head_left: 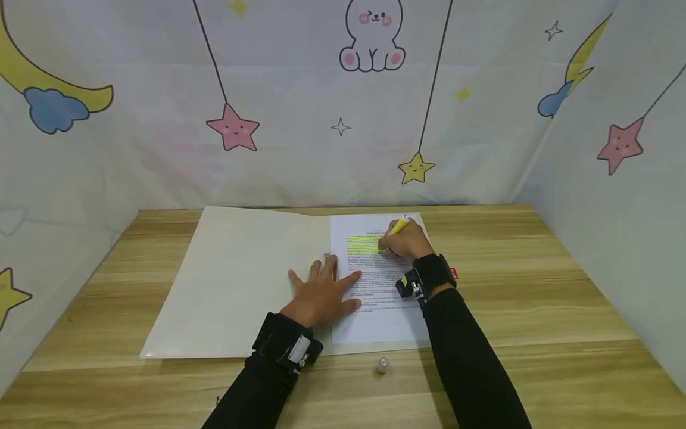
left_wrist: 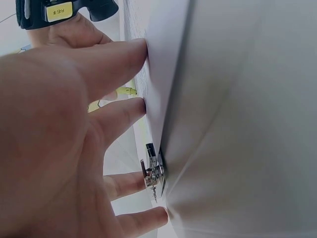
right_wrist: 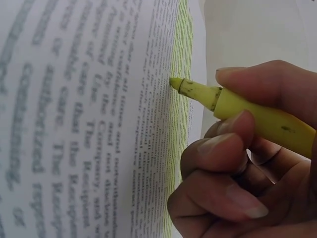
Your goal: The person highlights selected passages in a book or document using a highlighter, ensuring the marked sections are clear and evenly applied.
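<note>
A yellow highlighter (right_wrist: pixel 267 121) is pinched between the thumb and fingers of my right hand (head_left: pixel 409 241). Its chisel tip meets the printed sheet (head_left: pixel 375 326) at the lower edge of a block of lines marked yellow, near the sheet's top. The sheet lies on the right side of an opened white folder (head_left: pixel 241 274). My left hand (head_left: pixel 320 296) rests with spread fingers across the sheet's left edge and the folder's middle. Beside its fingertips, a metal clip (left_wrist: pixel 154 173) shows at the folder's fold, partly hidden in the head view.
A small greyish cylinder (head_left: pixel 382 365) sits on the wooden table (head_left: pixel 536 310) just in front of the folder. White cloth walls (head_left: pixel 300 167) with printed stars enclose the table at the back and both sides.
</note>
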`<state>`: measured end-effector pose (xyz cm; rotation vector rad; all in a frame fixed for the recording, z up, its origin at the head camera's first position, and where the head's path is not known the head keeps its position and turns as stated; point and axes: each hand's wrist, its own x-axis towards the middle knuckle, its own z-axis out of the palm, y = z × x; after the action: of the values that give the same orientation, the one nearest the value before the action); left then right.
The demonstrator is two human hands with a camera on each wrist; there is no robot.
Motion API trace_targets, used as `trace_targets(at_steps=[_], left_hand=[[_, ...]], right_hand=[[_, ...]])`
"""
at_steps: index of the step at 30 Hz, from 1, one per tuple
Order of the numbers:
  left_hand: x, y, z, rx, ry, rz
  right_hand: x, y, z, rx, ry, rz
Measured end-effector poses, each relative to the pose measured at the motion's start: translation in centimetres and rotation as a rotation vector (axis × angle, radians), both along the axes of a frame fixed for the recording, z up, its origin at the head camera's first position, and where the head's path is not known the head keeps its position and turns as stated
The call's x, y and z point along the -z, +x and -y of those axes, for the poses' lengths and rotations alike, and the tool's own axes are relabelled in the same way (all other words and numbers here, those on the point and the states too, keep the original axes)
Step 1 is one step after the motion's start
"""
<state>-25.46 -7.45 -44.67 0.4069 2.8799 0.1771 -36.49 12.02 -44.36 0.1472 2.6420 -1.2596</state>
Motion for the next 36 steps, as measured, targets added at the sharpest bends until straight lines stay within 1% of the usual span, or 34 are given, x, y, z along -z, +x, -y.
trace_targets(at_steps=[3,10,25,29,36], left_hand=[[0.1,0.0,0.0,0.002,0.0,0.003],[0.2,-0.1,0.0,-0.001,0.0,-0.003],[0.2,-0.1,0.1,0.001,0.003,-0.006],[0.2,-0.1,0.1,-0.006,0.002,-0.002],[0.2,-0.1,0.1,-0.006,0.001,0.003]], right_hand=[[0.0,0.0,-0.1,0.012,0.004,0.007],[-0.2,-0.1,-0.2,0.001,0.012,0.007],[-0.2,0.0,-0.8,0.035,0.012,0.007],[-0.2,-0.1,-0.9,0.019,0.006,0.011],[-0.3,-0.1,-1.1,0.024,0.02,0.025]])
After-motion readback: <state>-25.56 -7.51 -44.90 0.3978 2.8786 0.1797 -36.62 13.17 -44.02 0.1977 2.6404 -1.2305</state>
